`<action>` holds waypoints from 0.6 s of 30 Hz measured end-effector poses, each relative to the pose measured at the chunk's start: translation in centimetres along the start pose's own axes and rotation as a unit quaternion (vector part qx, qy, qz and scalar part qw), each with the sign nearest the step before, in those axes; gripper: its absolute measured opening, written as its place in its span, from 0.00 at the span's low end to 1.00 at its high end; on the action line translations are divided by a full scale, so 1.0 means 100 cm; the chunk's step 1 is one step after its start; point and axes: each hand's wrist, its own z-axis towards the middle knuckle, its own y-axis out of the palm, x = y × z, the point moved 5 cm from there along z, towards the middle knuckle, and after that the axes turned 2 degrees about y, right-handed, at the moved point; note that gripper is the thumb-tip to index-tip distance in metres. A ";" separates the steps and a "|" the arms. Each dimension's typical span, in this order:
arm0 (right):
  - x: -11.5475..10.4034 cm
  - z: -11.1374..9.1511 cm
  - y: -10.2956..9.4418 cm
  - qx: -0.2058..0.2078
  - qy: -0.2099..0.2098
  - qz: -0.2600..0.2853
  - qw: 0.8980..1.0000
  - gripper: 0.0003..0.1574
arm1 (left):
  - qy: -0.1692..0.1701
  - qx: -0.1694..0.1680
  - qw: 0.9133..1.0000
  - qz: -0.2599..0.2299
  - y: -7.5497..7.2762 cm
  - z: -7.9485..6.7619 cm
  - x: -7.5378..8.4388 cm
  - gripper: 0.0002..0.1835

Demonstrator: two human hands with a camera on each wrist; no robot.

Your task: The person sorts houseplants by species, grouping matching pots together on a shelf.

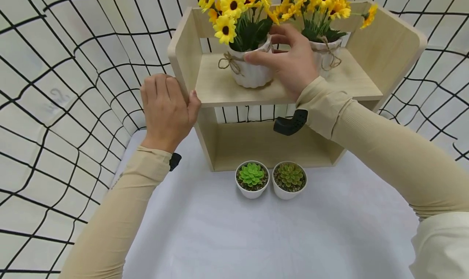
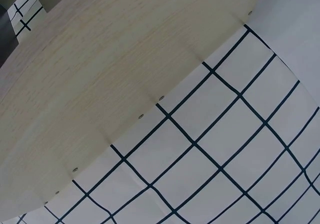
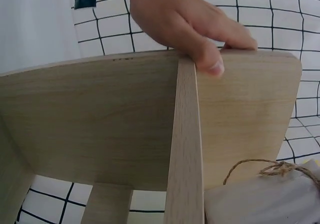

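My right hand (image 1: 287, 61) grips a white pot of artificial sunflowers (image 1: 253, 73) on the upper board of a wooden shelf (image 1: 220, 86), thumb across the pot's front and fingers at its right side. Twine is tied in a bow around the pot, which also shows at the lower right of the right wrist view. My left hand (image 1: 166, 108) holds the shelf's left side panel, its thumb over the front edge. The right wrist view shows that left hand (image 3: 187, 23) from the shelf side. Only the panel (image 2: 115, 78) and the grid appear in the left wrist view.
A second white pot of sunflowers (image 1: 322, 57) stands on the upper board, right of my right hand. Two small potted succulents, one bright green (image 1: 252, 174) and one duller (image 1: 289, 176), sit on the white tablecloth (image 1: 271, 238) before the shelf. Black wire grid (image 1: 78, 69) surrounds the table.
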 end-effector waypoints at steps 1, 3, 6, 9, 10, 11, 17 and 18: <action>0.000 0.001 0.001 0.003 0.003 0.000 1.000 0.52 | 0.000 0.001 1.000 0.000 0.000 0.000 0.000 0.22; 0.001 0.005 0.003 0.006 0.011 0.003 1.000 0.52 | 0.001 0.001 1.000 0.001 0.000 0.000 0.000 0.22; 0.002 0.009 0.005 0.011 0.021 0.008 1.000 0.52 | -0.001 0.001 1.000 0.000 0.000 0.000 -0.001 0.22; 0.003 0.013 0.006 0.011 0.033 0.020 0.999 0.52 | -0.003 0.002 1.000 -0.002 0.000 0.000 -0.001 0.22; 0.003 0.014 0.007 0.010 0.036 0.026 0.999 0.52 | -0.004 0.003 1.000 -0.003 0.000 0.000 -0.001 0.22; 0.003 0.015 0.008 0.008 0.040 0.034 0.999 0.52 | -0.004 0.003 1.000 -0.004 0.000 0.000 -0.001 0.22; 0.007 0.020 0.012 0.003 0.056 0.059 0.997 0.50 | -0.005 0.006 1.000 -0.009 0.000 0.000 -0.001 0.22; 0.008 0.021 0.012 0.004 0.057 0.056 0.997 0.49 | -0.005 0.006 1.000 -0.008 0.000 0.000 -0.001 0.22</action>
